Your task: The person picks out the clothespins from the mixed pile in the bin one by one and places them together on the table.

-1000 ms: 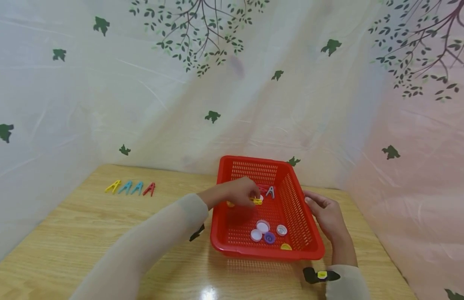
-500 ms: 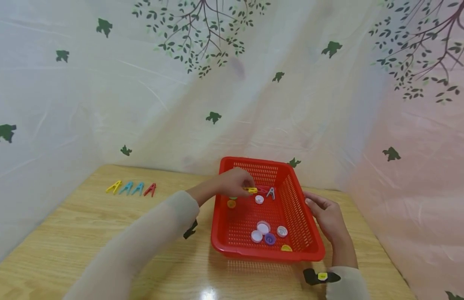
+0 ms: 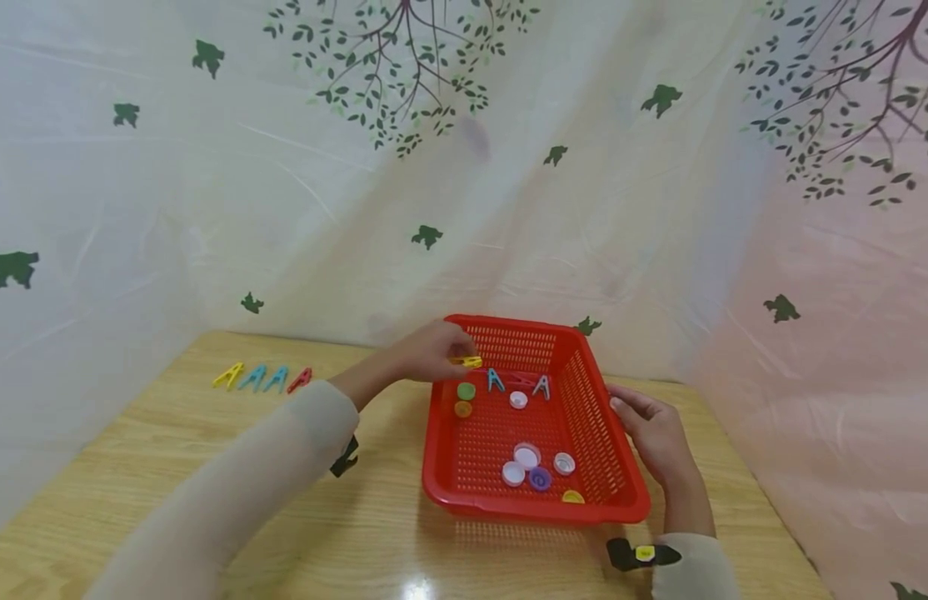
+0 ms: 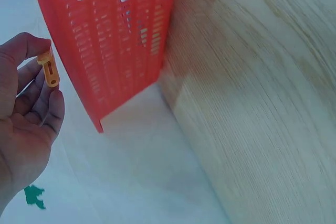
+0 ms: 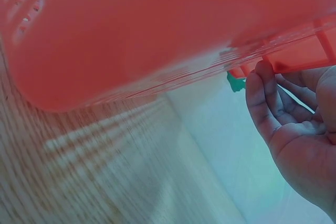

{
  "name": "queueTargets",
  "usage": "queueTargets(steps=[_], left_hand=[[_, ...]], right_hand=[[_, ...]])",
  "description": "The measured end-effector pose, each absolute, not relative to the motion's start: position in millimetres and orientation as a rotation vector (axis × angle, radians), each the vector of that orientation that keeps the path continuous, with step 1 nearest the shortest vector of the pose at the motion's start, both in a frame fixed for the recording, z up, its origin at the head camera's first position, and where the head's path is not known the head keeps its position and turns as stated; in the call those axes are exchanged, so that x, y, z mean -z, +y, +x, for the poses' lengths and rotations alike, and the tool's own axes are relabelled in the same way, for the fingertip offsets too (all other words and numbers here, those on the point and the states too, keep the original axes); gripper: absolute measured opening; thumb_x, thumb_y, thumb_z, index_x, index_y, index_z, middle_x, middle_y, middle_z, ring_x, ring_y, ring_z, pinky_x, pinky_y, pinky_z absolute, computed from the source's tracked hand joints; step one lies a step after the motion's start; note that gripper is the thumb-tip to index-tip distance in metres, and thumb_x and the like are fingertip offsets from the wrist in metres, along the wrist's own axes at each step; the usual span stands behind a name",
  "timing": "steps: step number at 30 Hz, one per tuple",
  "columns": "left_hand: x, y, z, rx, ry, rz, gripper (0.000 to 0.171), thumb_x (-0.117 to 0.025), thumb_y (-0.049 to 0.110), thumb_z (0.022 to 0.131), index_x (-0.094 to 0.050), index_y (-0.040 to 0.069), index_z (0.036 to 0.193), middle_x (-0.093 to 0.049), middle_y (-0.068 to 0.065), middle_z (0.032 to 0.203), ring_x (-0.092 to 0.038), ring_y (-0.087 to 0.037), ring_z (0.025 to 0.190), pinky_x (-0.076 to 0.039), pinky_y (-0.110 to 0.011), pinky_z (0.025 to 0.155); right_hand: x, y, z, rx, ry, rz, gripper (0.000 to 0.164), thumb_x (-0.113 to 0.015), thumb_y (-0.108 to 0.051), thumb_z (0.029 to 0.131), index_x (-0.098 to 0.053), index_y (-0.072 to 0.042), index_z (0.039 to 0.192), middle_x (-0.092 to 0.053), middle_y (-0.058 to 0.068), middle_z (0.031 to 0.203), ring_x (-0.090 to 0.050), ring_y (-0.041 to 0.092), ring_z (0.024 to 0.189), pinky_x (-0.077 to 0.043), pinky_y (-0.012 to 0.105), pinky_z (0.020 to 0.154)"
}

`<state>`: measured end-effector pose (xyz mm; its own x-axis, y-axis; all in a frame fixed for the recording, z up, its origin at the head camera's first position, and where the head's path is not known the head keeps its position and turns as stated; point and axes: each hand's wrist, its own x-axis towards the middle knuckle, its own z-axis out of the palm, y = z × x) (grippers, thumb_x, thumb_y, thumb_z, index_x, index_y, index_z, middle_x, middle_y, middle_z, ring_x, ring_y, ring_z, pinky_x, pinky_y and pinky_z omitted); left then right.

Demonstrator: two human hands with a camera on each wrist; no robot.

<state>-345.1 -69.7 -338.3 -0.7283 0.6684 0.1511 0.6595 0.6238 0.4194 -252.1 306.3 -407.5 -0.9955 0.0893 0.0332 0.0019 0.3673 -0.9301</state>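
Note:
My left hand [image 3: 432, 350] pinches a yellow clothespin [image 3: 470, 362] over the left back rim of a red plastic basket [image 3: 535, 505]. In the left wrist view the clothespin [image 4: 50, 69] sits between thumb and fingers, beside the basket's outer wall [image 4: 110, 51]. With fingers and thumb my right hand [image 3: 655, 433] grips the basket's right rim; the right wrist view shows its fingertips [image 5: 262, 69] under that rim. Inside the basket lie a blue clothespin [image 3: 495, 380], a grey one [image 3: 541, 387], a red one [image 3: 521, 379] and several bottle caps, including a purple cap [image 3: 540, 478].
On the wooden table [image 3: 209, 467], a row stands at the back left: a yellow clothespin [image 3: 228, 375], two blue clothespins [image 3: 252, 377] and a red clothespin [image 3: 300, 380]. A pale printed cloth [image 3: 321, 217] hangs behind the table and along its sides.
My left hand has lifted the yellow clothespin from the basket's inside and carried it left to the rim, uncovering the blue clothespin and the green and orange caps. My right hand stays on the rim.

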Motion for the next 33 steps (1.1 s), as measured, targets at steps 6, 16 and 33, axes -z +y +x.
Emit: queueTargets(steps=[6,16,33], left_hand=[[335,-92,-340,-0.757,2.841,1.144,0.021,-0.075,0.020,0.091,-0.075,0.009,0.109,-0.071,0.001,0.102,-0.062,-0.015,0.090,-0.056,-0.032,0.083],[342,-132,-334,-0.854,2.872,1.067,0.016,-0.076,0.014,0.088,-0.075,0.010,0.104,-0.067,0.003,0.093,-0.059,-0.016,0.082,-0.055,-0.030,0.072],[357,-216,-316,-0.899,2.959,1.133,0.022,-0.076,0.010,0.088,-0.073,0.001,0.108,-0.067,-0.001,0.094,-0.062,-0.016,0.084,-0.055,-0.039,0.077]], right_hand=[[408,305,-252,-1.724,-2.530,-0.083,0.055,-0.060,-0.044,0.102,-0.056,-0.014,0.148,-0.061,0.013,0.142,-0.067,0.018,0.114,-0.057,0.030,0.091],[409,304,-252,-1.728,-2.536,-0.119,0.055,-0.059,-0.046,0.102,-0.056,-0.016,0.149,-0.060,0.011,0.144,-0.064,0.025,0.121,-0.056,0.031,0.092],[408,303,-251,-1.736,-2.540,-0.140,0.055,-0.059,-0.045,0.102,-0.055,-0.017,0.149,-0.060,0.010,0.144,-0.064,0.027,0.121,-0.056,0.032,0.093]])
